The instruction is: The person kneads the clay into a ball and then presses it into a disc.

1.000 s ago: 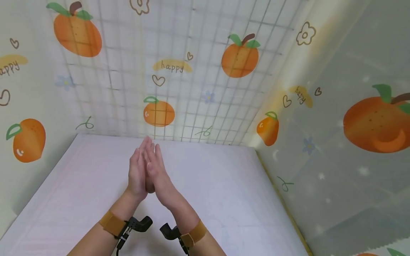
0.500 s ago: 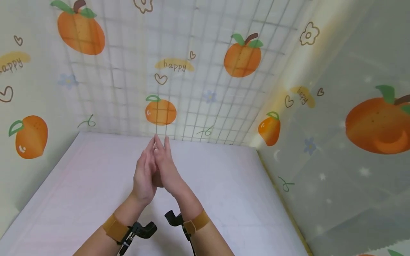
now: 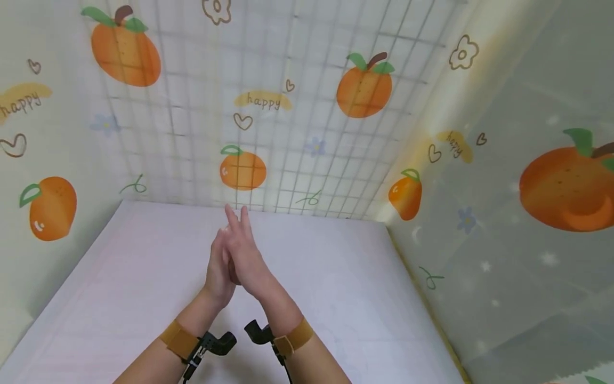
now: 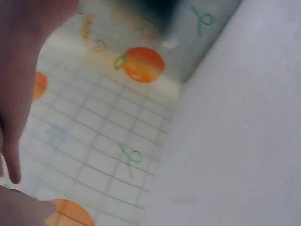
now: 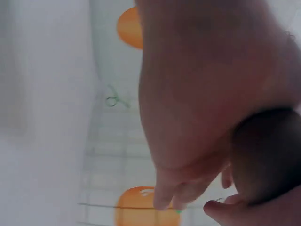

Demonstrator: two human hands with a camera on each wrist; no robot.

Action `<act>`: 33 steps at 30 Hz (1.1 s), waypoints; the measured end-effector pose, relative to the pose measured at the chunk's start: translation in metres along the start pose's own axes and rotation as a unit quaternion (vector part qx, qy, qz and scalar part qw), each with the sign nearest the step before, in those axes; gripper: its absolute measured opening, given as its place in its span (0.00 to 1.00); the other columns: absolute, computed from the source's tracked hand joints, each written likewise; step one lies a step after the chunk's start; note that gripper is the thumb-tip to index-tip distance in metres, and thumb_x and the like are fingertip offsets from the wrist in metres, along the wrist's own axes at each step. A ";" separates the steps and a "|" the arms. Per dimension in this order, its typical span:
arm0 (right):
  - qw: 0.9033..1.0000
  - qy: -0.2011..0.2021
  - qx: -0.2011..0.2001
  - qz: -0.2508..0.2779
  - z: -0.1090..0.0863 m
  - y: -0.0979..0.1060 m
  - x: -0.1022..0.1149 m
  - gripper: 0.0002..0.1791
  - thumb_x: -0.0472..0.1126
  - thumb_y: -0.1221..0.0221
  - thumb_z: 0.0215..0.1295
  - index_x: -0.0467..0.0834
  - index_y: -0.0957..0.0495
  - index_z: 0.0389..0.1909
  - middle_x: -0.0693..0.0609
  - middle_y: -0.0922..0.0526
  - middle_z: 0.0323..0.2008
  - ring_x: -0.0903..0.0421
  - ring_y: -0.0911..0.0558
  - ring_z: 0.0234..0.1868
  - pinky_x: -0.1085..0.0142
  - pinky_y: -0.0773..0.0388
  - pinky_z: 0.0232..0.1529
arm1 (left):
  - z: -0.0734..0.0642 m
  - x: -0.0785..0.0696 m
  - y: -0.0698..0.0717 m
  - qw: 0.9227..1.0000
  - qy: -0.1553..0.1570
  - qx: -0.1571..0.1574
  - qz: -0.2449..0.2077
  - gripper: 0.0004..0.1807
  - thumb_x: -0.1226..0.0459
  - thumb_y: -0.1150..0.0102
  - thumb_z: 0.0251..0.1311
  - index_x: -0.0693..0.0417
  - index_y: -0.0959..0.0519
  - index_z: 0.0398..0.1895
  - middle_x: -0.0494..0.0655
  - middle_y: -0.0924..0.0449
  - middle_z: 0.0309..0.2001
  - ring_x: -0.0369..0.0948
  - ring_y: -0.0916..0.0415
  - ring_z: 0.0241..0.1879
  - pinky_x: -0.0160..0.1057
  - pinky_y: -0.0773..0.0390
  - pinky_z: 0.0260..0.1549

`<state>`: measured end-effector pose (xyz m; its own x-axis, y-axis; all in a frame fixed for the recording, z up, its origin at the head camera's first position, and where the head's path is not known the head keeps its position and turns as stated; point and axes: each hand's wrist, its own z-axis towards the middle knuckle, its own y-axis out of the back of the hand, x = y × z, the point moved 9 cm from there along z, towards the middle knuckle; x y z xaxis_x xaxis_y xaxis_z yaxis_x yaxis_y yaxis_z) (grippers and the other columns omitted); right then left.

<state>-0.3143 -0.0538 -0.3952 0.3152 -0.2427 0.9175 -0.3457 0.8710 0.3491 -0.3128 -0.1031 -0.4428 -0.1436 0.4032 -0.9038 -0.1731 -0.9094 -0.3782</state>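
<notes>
Both hands stand raised over the white surface with their palms pressed toward each other, in the middle of the head view. Between the palms sits a dark brown rounded lump (image 3: 233,273), partly hidden; it shows larger as a dark mass (image 5: 270,155) in the right wrist view. My left hand (image 3: 218,277) presses it from the left, its straight fingers mostly behind the other hand. From the right my right hand (image 3: 247,258) presses with fingers extended, two fingertips pointing toward the back wall. What the lump is made of I cannot tell.
A white tabletop (image 3: 326,288) lies below the hands. Around it hang pale curtains (image 3: 297,64) printed with oranges, with a wire grid at the back. Tan straps (image 3: 178,340) hold a small black camera (image 3: 220,343) on each wrist.
The hands shift slightly right, then slide against each other: the right hand's fingers now reach farther forward past the left hand's. The brown lump stays between the palms.
</notes>
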 end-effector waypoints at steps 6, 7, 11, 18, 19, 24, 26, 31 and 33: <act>0.997 -0.058 -0.023 0.043 0.010 0.009 -0.043 0.36 0.77 0.67 0.77 0.81 0.54 0.83 0.67 0.72 0.87 0.51 0.66 0.89 0.26 0.61 0.80 | -0.006 0.001 -0.007 1.000 -0.017 0.024 0.008 0.43 0.31 0.84 0.78 0.35 0.61 0.90 0.26 0.58 0.87 0.38 0.63 0.87 0.65 0.66 0.82; 0.997 -0.057 -0.020 0.057 0.010 0.009 -0.046 0.37 0.76 0.67 0.77 0.79 0.55 0.84 0.66 0.72 0.87 0.51 0.68 0.89 0.25 0.63 0.80 | -0.005 -0.002 -0.007 0.999 -0.024 0.022 0.014 0.43 0.31 0.83 0.78 0.35 0.61 0.90 0.26 0.60 0.88 0.36 0.66 0.87 0.65 0.70 0.83; 0.994 -0.044 0.005 0.097 0.003 -0.001 -0.048 0.38 0.76 0.67 0.78 0.76 0.57 0.86 0.68 0.72 0.87 0.55 0.71 0.88 0.25 0.66 0.80 | 0.002 -0.015 0.001 0.999 -0.046 0.002 0.024 0.44 0.31 0.81 0.78 0.37 0.60 0.90 0.30 0.60 0.89 0.37 0.65 0.88 0.59 0.71 0.85; 0.997 0.000 0.021 0.075 -0.005 -0.010 -0.023 0.38 0.77 0.66 0.77 0.78 0.58 0.85 0.70 0.72 0.86 0.56 0.69 0.88 0.26 0.62 0.80 | 0.008 -0.007 0.013 1.000 -0.008 -0.025 0.005 0.41 0.29 0.80 0.77 0.28 0.57 0.89 0.32 0.45 0.84 0.29 0.39 0.75 0.45 0.41 0.76; 0.998 0.003 0.017 0.067 -0.004 -0.008 -0.021 0.38 0.77 0.66 0.76 0.78 0.58 0.85 0.70 0.72 0.86 0.55 0.67 0.88 0.27 0.61 0.80 | 0.007 -0.003 0.012 1.000 0.001 -0.025 0.004 0.41 0.29 0.80 0.77 0.26 0.56 0.89 0.29 0.44 0.83 0.27 0.37 0.69 0.42 0.37 0.71; 0.999 -0.002 0.000 0.038 0.005 0.006 -0.023 0.35 0.76 0.67 0.77 0.84 0.58 0.82 0.70 0.73 0.86 0.51 0.65 0.89 0.26 0.60 0.80 | -0.003 0.008 -0.002 1.000 0.019 -0.009 0.011 0.41 0.28 0.81 0.77 0.27 0.54 0.89 0.30 0.31 0.74 0.29 0.34 0.65 0.42 0.33 0.66; 0.999 -0.010 -0.004 0.041 0.008 0.012 -0.029 0.33 0.74 0.67 0.79 0.85 0.58 0.82 0.70 0.74 0.86 0.51 0.66 0.89 0.26 0.62 0.80 | -0.006 0.005 -0.008 1.000 0.006 0.003 0.006 0.41 0.30 0.81 0.79 0.31 0.57 0.89 0.26 0.43 0.83 0.34 0.45 0.80 0.52 0.44 0.80; 0.997 -0.035 0.009 0.071 0.007 0.010 -0.052 0.33 0.74 0.67 0.80 0.84 0.58 0.82 0.72 0.72 0.86 0.58 0.70 0.88 0.29 0.68 0.82 | -0.006 -0.011 -0.007 1.000 -0.028 0.005 -0.003 0.41 0.34 0.79 0.81 0.36 0.63 0.90 0.31 0.61 0.89 0.38 0.64 0.88 0.56 0.66 0.86; 0.995 -0.037 0.019 0.088 0.002 0.003 -0.056 0.33 0.75 0.68 0.80 0.82 0.57 0.83 0.73 0.71 0.86 0.60 0.70 0.88 0.30 0.69 0.82 | -0.004 -0.017 -0.003 0.999 -0.034 0.002 -0.001 0.41 0.35 0.79 0.81 0.37 0.64 0.90 0.32 0.63 0.89 0.37 0.65 0.88 0.52 0.66 0.86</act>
<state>-0.3348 -0.0387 -0.4453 0.1805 -0.1196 0.9763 -0.4242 0.8861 0.1869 -0.3063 -0.1079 -0.4270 -0.2094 0.4105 -0.8875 -0.1777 -0.9085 -0.3783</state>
